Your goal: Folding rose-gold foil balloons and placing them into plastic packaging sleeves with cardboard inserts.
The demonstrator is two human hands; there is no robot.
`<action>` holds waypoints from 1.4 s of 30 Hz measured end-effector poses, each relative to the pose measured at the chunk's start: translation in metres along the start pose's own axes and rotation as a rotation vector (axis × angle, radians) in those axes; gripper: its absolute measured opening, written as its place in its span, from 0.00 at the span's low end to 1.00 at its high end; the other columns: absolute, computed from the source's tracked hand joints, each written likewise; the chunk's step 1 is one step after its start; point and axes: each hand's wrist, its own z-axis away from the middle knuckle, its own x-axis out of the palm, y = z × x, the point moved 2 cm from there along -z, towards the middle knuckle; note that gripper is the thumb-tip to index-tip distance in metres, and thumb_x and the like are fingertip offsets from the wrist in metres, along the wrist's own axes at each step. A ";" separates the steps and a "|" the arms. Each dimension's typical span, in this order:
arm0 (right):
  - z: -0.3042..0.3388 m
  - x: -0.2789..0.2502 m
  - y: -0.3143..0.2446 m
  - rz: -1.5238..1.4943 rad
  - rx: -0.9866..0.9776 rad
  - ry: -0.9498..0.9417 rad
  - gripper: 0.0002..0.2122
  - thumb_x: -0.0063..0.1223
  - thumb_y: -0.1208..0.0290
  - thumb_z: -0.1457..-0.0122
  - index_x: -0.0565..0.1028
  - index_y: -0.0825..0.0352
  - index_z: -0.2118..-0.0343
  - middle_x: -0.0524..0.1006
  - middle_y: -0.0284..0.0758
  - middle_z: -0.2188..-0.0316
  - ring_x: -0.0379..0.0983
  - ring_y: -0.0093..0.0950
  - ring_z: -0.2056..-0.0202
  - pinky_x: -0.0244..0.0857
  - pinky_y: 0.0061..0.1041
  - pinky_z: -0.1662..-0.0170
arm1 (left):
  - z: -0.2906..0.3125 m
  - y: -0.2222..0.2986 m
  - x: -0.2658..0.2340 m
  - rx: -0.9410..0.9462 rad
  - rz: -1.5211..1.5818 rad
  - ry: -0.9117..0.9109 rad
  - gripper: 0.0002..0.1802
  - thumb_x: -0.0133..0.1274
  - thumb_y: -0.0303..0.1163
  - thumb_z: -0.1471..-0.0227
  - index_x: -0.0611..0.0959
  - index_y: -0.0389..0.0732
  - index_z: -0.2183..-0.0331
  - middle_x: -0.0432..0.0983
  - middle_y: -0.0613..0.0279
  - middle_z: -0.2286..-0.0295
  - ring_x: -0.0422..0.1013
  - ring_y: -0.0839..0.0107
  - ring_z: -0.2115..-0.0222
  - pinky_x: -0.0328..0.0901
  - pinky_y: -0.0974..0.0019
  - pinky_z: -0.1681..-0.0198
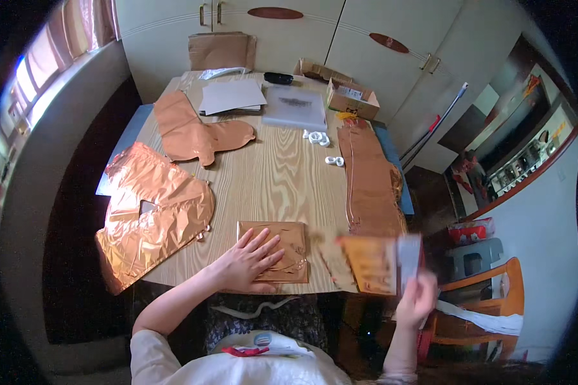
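My left hand (253,260) rests flat, fingers spread, on a folded copper-coloured foil packet (292,253) at the table's near edge. To the right, my right hand (419,298) is closed on a printed packet (369,263), orange with a pale grey-white end. Motion blurs the packet, so its exact kind cannot be made out. Left of my left arm lies a flat, shiny copper foil balloon (173,192) with a small opening in it. Beyond it is a second flat copper foil balloon (202,135), duller and with rounded lobes.
Long copper foil sheets (372,173) lie along the table's right side. White ribbon rolls (318,138) sit near the middle. Farther back are white sheets (231,96), a clear plastic sleeve (295,109), a black tray (278,78) and a cardboard box (353,99). A wooden chair (514,289) stands right.
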 end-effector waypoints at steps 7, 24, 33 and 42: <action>-0.052 0.114 0.092 -0.165 0.347 -0.203 0.14 0.49 0.77 0.41 0.70 0.67 0.51 0.77 0.39 0.66 0.74 0.29 0.64 0.68 0.29 0.60 | 0.004 0.004 0.003 0.012 -0.035 0.035 0.46 0.39 0.67 0.48 0.61 0.42 0.40 0.52 0.49 0.39 0.45 0.49 0.37 0.38 0.44 0.36; -0.005 0.239 -0.036 0.110 -0.543 -1.005 0.37 0.34 0.44 0.38 0.50 0.74 0.37 0.49 0.49 0.35 0.41 0.41 0.33 0.34 0.39 0.32 | 0.008 0.004 0.001 0.005 -0.010 0.027 0.42 0.38 0.64 0.46 0.68 0.38 0.43 0.52 0.49 0.39 0.46 0.51 0.37 0.39 0.45 0.36; -0.002 0.242 -0.031 0.152 -0.594 -0.983 0.43 0.35 0.37 0.42 0.50 0.76 0.38 0.49 0.52 0.36 0.40 0.44 0.33 0.33 0.38 0.32 | 0.009 0.009 0.003 -0.014 0.019 0.120 0.44 0.40 0.63 0.47 0.68 0.34 0.45 0.52 0.45 0.40 0.48 0.52 0.37 0.42 0.47 0.36; 0.013 0.239 -0.039 0.149 -0.580 -0.985 0.45 0.30 0.34 0.43 0.51 0.76 0.38 0.49 0.52 0.36 0.40 0.43 0.33 0.32 0.38 0.32 | 0.022 0.038 -0.010 -0.124 -0.042 0.035 0.51 0.46 0.65 0.53 0.68 0.25 0.47 0.54 0.39 0.41 0.49 0.49 0.38 0.44 0.50 0.36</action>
